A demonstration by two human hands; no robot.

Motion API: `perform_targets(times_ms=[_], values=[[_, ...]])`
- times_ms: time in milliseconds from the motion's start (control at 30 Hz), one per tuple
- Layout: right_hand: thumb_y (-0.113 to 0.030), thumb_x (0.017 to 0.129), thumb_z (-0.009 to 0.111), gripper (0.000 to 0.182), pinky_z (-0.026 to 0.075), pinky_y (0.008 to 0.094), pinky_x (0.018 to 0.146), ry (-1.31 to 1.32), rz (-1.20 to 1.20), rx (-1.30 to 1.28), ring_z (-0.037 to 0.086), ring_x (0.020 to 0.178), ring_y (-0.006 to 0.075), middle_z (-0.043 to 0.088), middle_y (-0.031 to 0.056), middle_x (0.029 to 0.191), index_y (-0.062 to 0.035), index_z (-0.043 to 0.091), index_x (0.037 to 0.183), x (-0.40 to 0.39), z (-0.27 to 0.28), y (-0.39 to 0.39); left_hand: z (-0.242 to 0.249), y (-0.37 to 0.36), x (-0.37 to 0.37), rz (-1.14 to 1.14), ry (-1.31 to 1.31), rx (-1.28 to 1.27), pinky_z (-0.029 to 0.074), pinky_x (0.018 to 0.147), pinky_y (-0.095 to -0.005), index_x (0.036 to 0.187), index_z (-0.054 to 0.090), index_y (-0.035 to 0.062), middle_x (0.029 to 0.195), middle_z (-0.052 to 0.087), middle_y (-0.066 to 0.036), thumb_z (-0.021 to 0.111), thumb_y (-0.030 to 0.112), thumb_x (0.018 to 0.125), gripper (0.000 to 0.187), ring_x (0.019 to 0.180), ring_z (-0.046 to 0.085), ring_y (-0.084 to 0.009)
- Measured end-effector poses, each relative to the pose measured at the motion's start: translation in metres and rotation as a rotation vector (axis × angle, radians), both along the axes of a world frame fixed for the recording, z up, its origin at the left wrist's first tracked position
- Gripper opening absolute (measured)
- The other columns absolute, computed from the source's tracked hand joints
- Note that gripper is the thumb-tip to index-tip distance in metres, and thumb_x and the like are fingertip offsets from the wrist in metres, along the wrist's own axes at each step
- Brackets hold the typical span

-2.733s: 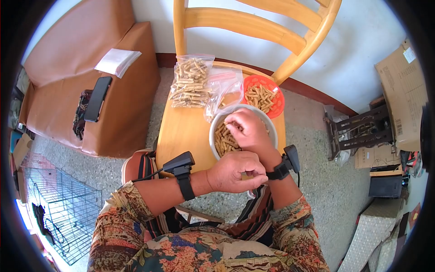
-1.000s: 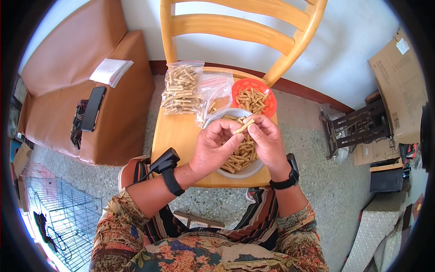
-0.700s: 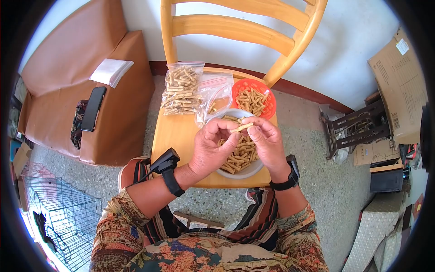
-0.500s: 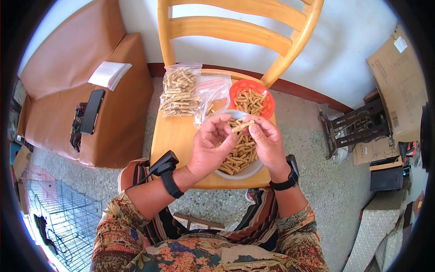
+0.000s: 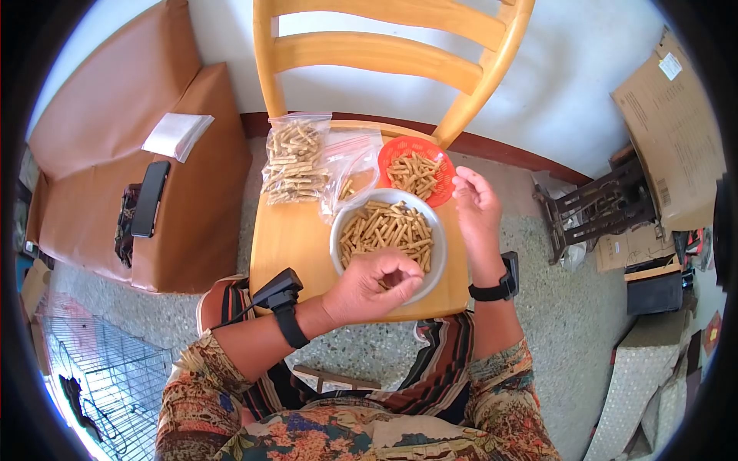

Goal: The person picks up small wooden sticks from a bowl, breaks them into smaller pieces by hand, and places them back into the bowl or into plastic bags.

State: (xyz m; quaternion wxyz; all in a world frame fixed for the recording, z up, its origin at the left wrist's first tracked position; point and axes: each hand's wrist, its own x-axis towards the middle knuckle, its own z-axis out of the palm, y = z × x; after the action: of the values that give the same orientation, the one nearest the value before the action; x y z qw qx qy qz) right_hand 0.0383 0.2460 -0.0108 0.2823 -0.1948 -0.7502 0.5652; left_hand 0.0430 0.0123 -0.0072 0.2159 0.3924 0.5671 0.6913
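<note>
A pale round bowl [image 5: 439, 240] full of short tan sticks [image 5: 388, 230] stands on the wooden chair seat [image 5: 288, 246]. Over the bowl's near edge is my left hand [image 5: 375, 284], its fingers curled toward the thumb; whatever they hold, if anything, is hidden. My right hand [image 5: 478, 203] is raised just right of the bowl and beside the red basket [image 5: 449, 178], fingers bent, and its grip is too unclear to tell. More sticks lie in the red basket. Behind the bowl at left sit a filled clear bag [image 5: 296, 161] and an open zip bag [image 5: 355, 161] with a few sticks inside.
A brown sofa [image 5: 196, 169] at left holds a phone [image 5: 151, 199] and white plastic packets [image 5: 177, 136]. The chair back [image 5: 377, 52] rises beyond the seat. A wire cage [image 5: 115, 369] is at lower left. Cardboard [image 5: 669, 138] and a dark metal stand [image 5: 600, 203] are at right.
My hands have parted from over the bowl, where they held a stick together. The left came down toward the near rim; the right moved outward to the right. The view shifted slightly.
</note>
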Motion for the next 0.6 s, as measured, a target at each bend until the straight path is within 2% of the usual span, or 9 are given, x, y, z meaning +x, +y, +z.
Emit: perform_targets(times_ms=[167,267,333,367,433,467,500,567,600], values=[[-0.009,0.092,0.062,0.02,0.048,0.0211,0.076,0.05,0.029,-0.083,0.057,0.081,0.0059,0.066,0.0046,0.098,0.0005,0.062,0.11,0.011,0.013,-0.013,0.001,0.001,0.002,-0.061,0.18,-0.03,0.046,0.059,-0.0251,0.086,0.064,0.004,0.077,0.06,-0.003,0.067,0.005,0.085,0.004,0.069,0.059,-0.0113],[-0.008,0.091,0.063,0.017,0.047,0.0204,0.071,0.113,0.141,-0.114,0.057,0.079,0.005,0.066,0.0029,0.097,-0.0007,0.064,0.106,0.012,0.011,-0.025,0.002,0.0,0.007,-0.076,0.236,0.016,0.047,0.058,-0.0273,0.085,0.064,0.0045,0.073,0.059,-0.005,0.07,0.006,0.082,0.007,0.066,0.059,-0.0154],[-0.007,0.089,0.064,0.013,0.047,0.0217,0.065,0.038,0.215,0.056,0.058,0.075,0.0063,0.066,0.0021,0.093,-0.0016,0.067,0.1,0.012,0.007,-0.031,0.002,0.001,0.008,-0.077,0.272,0.042,0.046,0.058,-0.0284,0.085,0.064,0.005,0.073,0.059,-0.005,0.071,0.006,0.08,0.009,0.065,0.059,-0.017],[-0.007,0.089,0.064,0.013,0.047,0.0217,0.065,0.028,0.221,0.051,0.058,0.075,0.0063,0.066,0.0021,0.093,-0.0016,0.067,0.1,0.013,0.005,-0.033,0.002,0.001,0.01,-0.079,0.309,0.069,0.046,0.057,-0.0296,0.085,0.064,0.0054,0.073,0.059,-0.006,0.072,0.007,0.079,0.01,0.064,0.059,-0.0186],[-0.006,0.087,0.065,0.01,0.046,0.023,0.06,-0.022,0.353,0.353,0.057,0.069,0.0085,0.064,0.0035,0.085,-0.0036,0.068,0.096,0.014,0.018,-0.044,0.003,0.001,0.01,-0.075,0.328,0.066,0.046,0.057,-0.0309,0.084,0.064,0.0059,0.072,0.058,-0.006,0.073,0.008,0.078,0.011,0.064,0.058,-0.0202],[-0.006,0.083,0.067,0.008,0.048,0.0281,0.063,-0.112,0.382,0.386,0.06,0.07,0.0172,0.063,0.0075,0.081,-0.0047,0.069,0.091,0.015,0.023,-0.049,0.003,0.001,0.01,-0.078,0.363,0.068,0.046,0.057,-0.0321,0.083,0.063,0.0064,0.072,0.058,-0.007,0.073,0.009,0.077,0.012,0.063,0.058,-0.0218],[-0.006,0.083,0.067,0.008,0.048,0.0281,0.063,-0.117,0.39,0.383,0.06,0.07,0.0172,0.063,0.0075,0.081,-0.0047,0.069,0.091,0.014,0.02,-0.052,0.003,0.001,0.01,-0.072,0.356,0.064,0.046,0.057,-0.0321,0.083,0.063,0.0064,0.072,0.058,-0.007,0.073,0.009,0.077,0.012,0.063,0.058,-0.0218],[-0.008,0.08,0.068,0.008,0.049,0.0341,0.07,-0.057,0.489,0.683,0.061,0.077,0.0261,0.063,0.0104,0.083,-0.0046,0.068,0.087,0.011,0.017,-0.055,0.002,0.0,0.01,-0.072,0.366,0.06,0.045,0.057,-0.034,0.081,0.063,0.0071,0.071,0.057,-0.007,0.074,0.011,0.077,0.012,0.064,0.058,-0.0236],[-0.01,0.079,0.068,0.008,0.048,0.0393,0.076,-0.118,0.505,0.652,0.059,0.086,0.0313,0.063,0.0115,0.083,-0.0044,0.068,0.085,0.012,0.02,-0.061,0.002,0.001,0.011,-0.069,0.364,0.06,0.045,0.057,-0.034,0.081,0.063,0.0071,0.071,0.057,-0.007,0.074,0.011,0.077,0.012,0.064,0.058,-0.0236]])
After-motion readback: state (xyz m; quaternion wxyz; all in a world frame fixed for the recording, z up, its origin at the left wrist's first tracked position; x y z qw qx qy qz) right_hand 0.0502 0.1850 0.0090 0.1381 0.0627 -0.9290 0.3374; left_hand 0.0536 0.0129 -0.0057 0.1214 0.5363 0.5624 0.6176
